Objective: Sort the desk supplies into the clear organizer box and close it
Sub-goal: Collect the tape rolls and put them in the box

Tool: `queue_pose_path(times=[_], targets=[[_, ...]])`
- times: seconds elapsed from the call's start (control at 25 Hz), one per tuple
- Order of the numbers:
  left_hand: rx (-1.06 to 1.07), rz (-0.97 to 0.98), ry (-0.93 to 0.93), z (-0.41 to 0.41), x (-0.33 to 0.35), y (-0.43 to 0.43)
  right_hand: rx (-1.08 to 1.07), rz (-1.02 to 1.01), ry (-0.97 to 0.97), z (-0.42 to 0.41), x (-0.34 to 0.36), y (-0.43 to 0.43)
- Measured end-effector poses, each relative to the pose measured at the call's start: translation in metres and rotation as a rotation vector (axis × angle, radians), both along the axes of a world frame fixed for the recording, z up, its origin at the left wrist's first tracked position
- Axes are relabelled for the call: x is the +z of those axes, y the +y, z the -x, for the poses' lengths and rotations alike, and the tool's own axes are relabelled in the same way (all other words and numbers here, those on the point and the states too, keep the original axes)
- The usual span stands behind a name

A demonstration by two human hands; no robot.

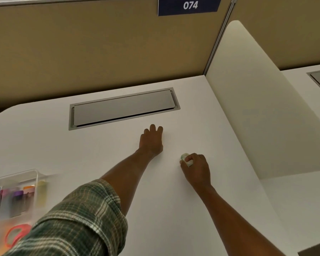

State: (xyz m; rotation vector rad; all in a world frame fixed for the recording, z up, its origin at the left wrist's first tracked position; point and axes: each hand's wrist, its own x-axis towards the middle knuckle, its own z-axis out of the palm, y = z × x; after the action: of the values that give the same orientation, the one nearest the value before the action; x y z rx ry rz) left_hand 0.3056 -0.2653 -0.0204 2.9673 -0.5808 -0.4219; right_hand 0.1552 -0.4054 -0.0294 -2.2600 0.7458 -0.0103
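- The left hand (151, 140) is reaching forward across the white desk (44, 145) at the centre of the frame; its fingers are lying stretched out and close together, palm down, gripping nothing that shows; the fingertips are pointing at a grey hatch (124, 108) set into the desk just above them.
- The right hand (197, 168) is sitting just to the lower right of the left hand, apart from it; its fingers are curling round a small pale green-white object (186, 160) and pinching it low over the desk; most of the object is hidden, so what kind of supply it is cannot be told.
- The clear organizer box (36, 175) is lying at the lower left edge of the frame, well apart from both hands; it is blurred, and how its lid is standing cannot be told.
- Coloured supplies (17, 196) in blue, purple, orange and yellow are standing side by side in the box; a pink ring (17, 235) is lying below them within the box's outline; a plaid sleeve (78, 218) is covering the box's lower right part.
- A tan partition (81, 52) is rising behind the desk; a blue sign (189, 5) reading 074 is hanging at the top of the frame; a white divider (248, 89) is closing the desk's right side.
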Motion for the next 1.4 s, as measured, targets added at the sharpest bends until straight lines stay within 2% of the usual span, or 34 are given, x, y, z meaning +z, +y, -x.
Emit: queue_pose_path(times=[0.2, 0.32, 0.44, 0.52, 0.64, 0.8, 0.96, 1.16, 1.4], targets=[[-0.019, -0.066, -0.073, 0.06, -0.009, 0.053, 0.019, -0.05, 0.008, 0.032, 0.003, 0.034], [-0.03, -0.103, -0.064, 0.095, -0.012, 0.094, 0.041, -0.088, 0.027, 0.045, 0.008, 0.062], [0.001, -0.061, -0.025, 0.128, -0.01, 0.13, 0.066, -0.145, 0.037, 0.054, 0.013, 0.093], [0.102, 0.073, 0.021, 0.148, -0.003, 0.154, 0.082, -0.205, 0.034, 0.059, 0.02, 0.118], [0.28, 0.415, 0.125, 0.168, 0.015, 0.192, 0.095, -0.315, 0.046, 0.058, 0.035, 0.155], [0.458, 0.665, 0.045, 0.183, 0.046, 0.252, 0.206, -0.336, 0.027, 0.046, 0.057, 0.218], [0.577, 0.787, -0.098, 0.195, 0.074, 0.324, 0.383, -0.338, 0.007, 0.032, 0.077, 0.301], [0.731, 0.746, -0.285, 0.216, 0.09, 0.433, 0.664, -0.273, -0.043, 0.028, 0.097, 0.419], [0.922, 0.551, -0.263, 0.252, 0.08, 0.547, 0.979, -0.208, -0.102, 0.044, 0.094, 0.532]])
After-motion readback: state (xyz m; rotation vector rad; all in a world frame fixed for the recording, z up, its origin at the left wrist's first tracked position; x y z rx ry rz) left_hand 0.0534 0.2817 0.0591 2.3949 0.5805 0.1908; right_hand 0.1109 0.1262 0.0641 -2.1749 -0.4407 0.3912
